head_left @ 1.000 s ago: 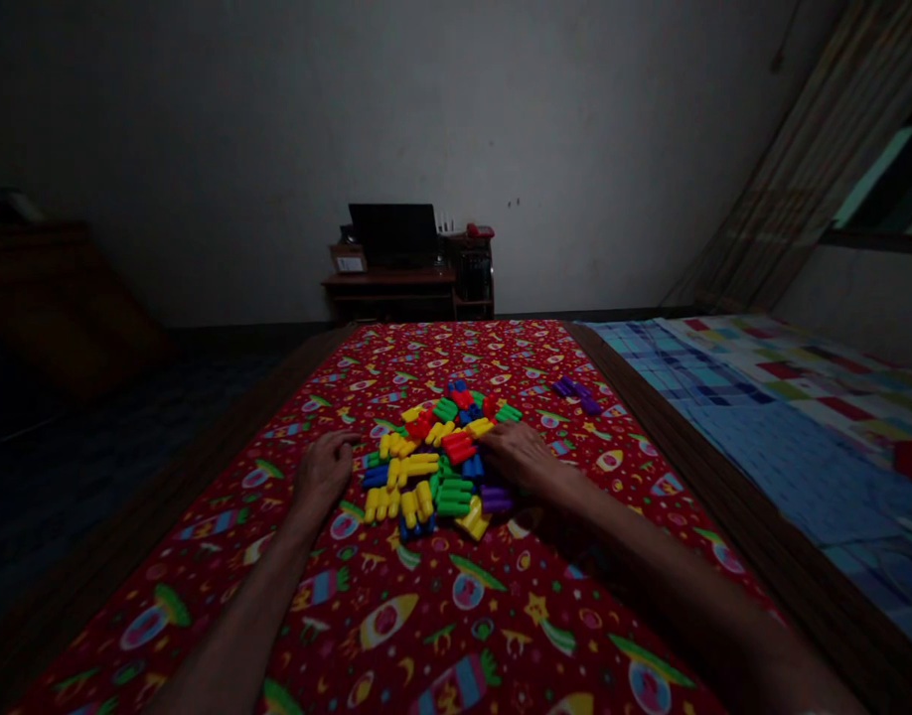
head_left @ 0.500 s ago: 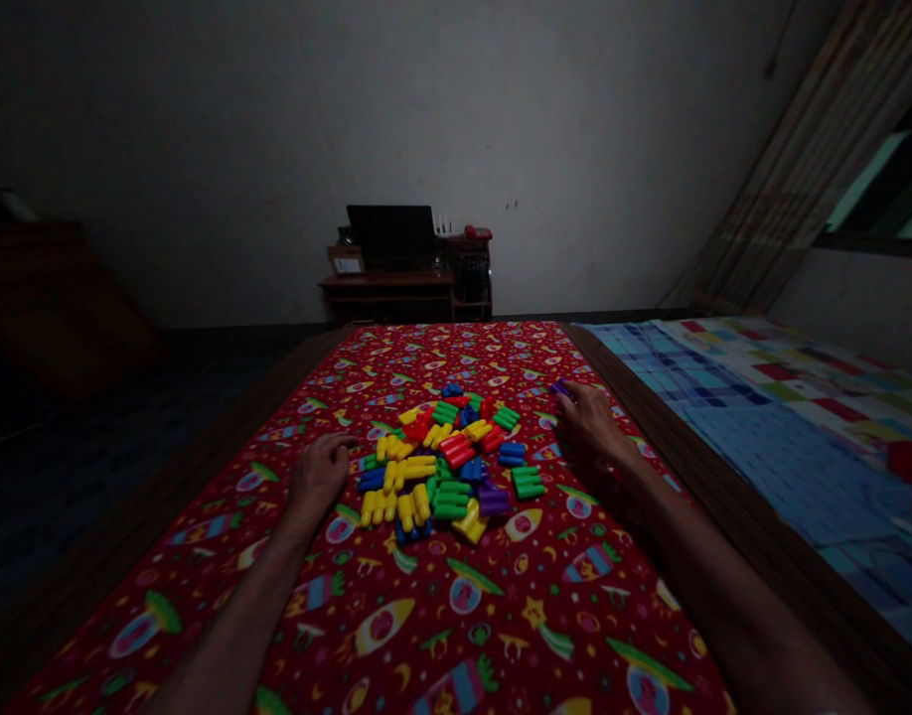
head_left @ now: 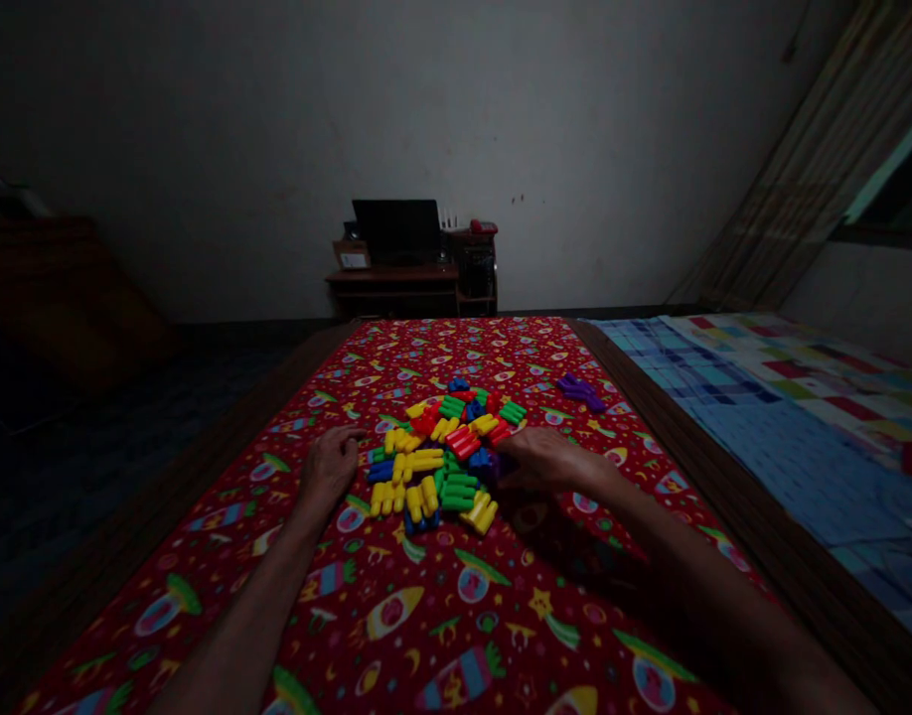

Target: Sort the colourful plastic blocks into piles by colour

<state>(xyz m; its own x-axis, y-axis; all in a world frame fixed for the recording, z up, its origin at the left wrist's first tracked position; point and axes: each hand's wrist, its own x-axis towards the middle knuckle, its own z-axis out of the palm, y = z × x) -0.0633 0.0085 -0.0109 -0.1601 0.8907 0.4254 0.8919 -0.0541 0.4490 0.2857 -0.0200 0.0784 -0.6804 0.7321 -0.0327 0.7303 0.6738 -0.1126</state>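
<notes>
A pile of plastic building blocks, each like a row of joined rounded tubes, lies on the red patterned cloth (head_left: 456, 586). Over the pile's right edge, my right hand (head_left: 541, 459) has its fingers closed on a purple block (head_left: 504, 469), mostly hidden by them. My left hand (head_left: 331, 465) rests on the cloth at the pile's left, fingers loosely apart and holding nothing. Near it lie yellow blocks (head_left: 417, 462) and a blue block (head_left: 380, 472). Green blocks (head_left: 457, 491) and a red block (head_left: 463, 443) sit mid-pile. Other purple blocks (head_left: 581, 392) lie apart, farther right.
Brown edges flank the cloth. To the right is a bed-like surface with a blue plaid sheet (head_left: 716, 417). A desk (head_left: 392, 276) with a dark monitor (head_left: 396, 230) stands against the far wall. A curtain (head_left: 784, 169) hangs at the right.
My right hand has let go of a purple block at the far right and come back to the pile, onto another purple block. My left hand has stayed at the pile's left side.
</notes>
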